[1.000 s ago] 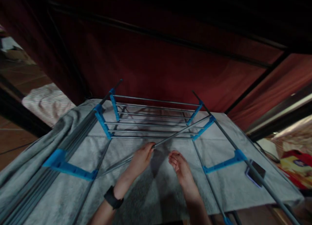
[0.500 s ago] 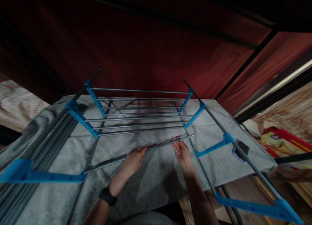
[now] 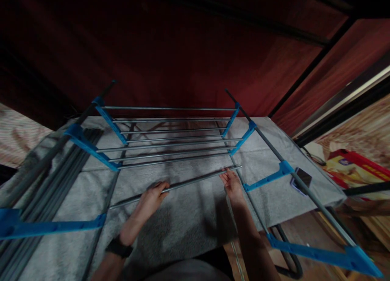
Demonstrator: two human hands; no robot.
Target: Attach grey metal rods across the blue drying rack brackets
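A loose grey metal rod [image 3: 189, 182] lies slanted across a clothes-drying rack with blue plastic brackets [image 3: 106, 119]. My left hand [image 3: 151, 199] curls its fingers over the rod near its middle-left. My right hand [image 3: 233, 184] is at the rod's right end, fingers partly bent around it. The rack's fitted rods [image 3: 170, 143] run side to side just beyond my hands. A black band sits on my left wrist [image 3: 118, 246].
A grey towel-like cloth [image 3: 189, 216] covers the surface under the rack. A dark phone [image 3: 300, 178] lies on the cloth at right. Dark red curtain hangs behind. A red and yellow item [image 3: 350, 169] lies at far right; blue brackets [image 3: 323, 256] jut near my right arm.
My right hand moved right and forward to the rod's end. My left hand slid left along the rod. The rod now lies lower and flatter. The camera view shifted.
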